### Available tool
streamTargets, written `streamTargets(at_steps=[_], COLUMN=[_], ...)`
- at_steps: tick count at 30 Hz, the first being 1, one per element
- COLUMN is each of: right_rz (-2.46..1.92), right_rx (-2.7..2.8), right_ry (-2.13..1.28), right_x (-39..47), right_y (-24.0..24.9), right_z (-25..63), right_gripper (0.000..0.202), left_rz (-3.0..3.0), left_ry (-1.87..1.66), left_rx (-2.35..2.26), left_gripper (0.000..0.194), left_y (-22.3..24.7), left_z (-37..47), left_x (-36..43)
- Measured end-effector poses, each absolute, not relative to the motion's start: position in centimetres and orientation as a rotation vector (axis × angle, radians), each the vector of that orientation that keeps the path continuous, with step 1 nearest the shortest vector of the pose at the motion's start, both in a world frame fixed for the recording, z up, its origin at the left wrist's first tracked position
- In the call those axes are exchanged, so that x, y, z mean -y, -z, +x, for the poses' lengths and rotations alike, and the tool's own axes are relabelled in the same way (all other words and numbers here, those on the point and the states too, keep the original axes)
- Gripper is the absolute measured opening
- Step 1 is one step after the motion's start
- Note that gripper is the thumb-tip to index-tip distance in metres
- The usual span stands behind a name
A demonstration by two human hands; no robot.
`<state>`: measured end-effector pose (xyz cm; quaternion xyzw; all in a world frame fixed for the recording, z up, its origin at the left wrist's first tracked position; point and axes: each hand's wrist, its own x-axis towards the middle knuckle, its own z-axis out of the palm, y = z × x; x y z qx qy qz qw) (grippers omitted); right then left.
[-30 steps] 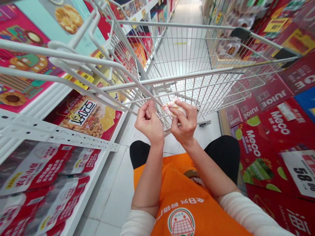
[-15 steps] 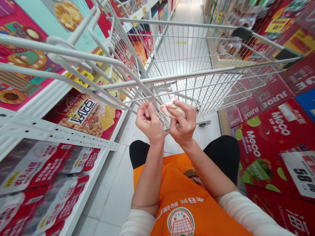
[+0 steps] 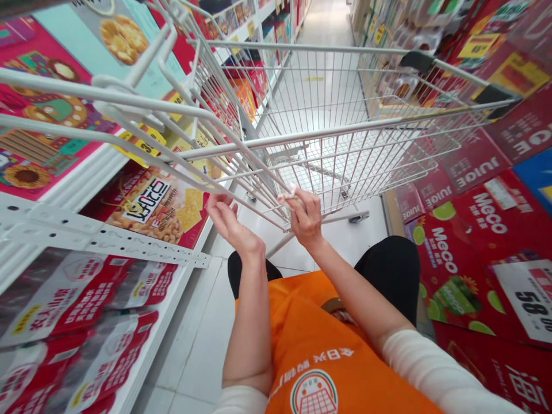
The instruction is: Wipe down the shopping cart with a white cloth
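Note:
A grey wire shopping cart (image 3: 336, 129) stands in front of me, seen from its side. My right hand (image 3: 307, 218) is closed around a crumpled white and pinkish cloth (image 3: 288, 195), mostly hidden by the fingers. The cloth is at the cart's near lower corner and appears to touch the wire there. To the left, my left hand (image 3: 235, 227) is open, palm turned up and fingers loosely bent, with nothing in it. Its fingertips are near the cart's lower left rail and the shelf edge.
On the left, a shelf holds red snack boxes (image 3: 157, 201) and wrapped packs of bottles (image 3: 81, 299). Red drink cartons (image 3: 457, 259) are stacked on the right, beside a price sign (image 3: 528, 293). The tiled aisle floor (image 3: 190, 339) runs beneath the cart.
My left hand has moved left and opened from a loose fist. My right hand has moved left and down with the cloth, to the cart's corner. The cart has barely shifted in view.

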<state>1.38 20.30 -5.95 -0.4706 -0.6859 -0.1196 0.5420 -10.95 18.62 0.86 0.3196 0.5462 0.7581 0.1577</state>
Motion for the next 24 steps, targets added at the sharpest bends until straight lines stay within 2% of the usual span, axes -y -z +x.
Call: streamTargets(at_steps=[4,8,14,18,20,24], right_rz=[-1.16,-1.127,-1.103,-1.103,-1.053,-1.011], right_rx=[1.615,1.701,1.561,1.654,1.774,1.9], right_ry=[0.275,0.245,0.361,0.289,0.282,0.324], right_x=[-19.9,-20.7,-20.0,-19.7,-20.2,-20.3], right_y=[5.4,3.8,8.1,5.9,4.4,5.9], right_z=[0.8,-0.9,0.9,-0.1,-1.2,-1.1], right_gripper=[0.028,0.037,0.035,0.035,0.042,0.049], left_rz=[0.988,1.005,0.978,0.998,0.973,0.985], left_ry=[-2.133,-2.099,-2.089,-2.105,-2.113,-2.069], left_rx=[-1.413,-1.378,-1.401,-1.435,-1.368,-1.281], left_gripper=[0.051,0.049,0.048,0.051,0.052,0.046], left_y=[-1.0,-0.7,-0.4,-0.3,-0.3,-0.2], left_z=[-10.2,-10.0,-10.1,-9.9,-9.9,-10.3], left_x=[-19.0,-18.8,-18.4,-18.3,-18.2,-17.9])
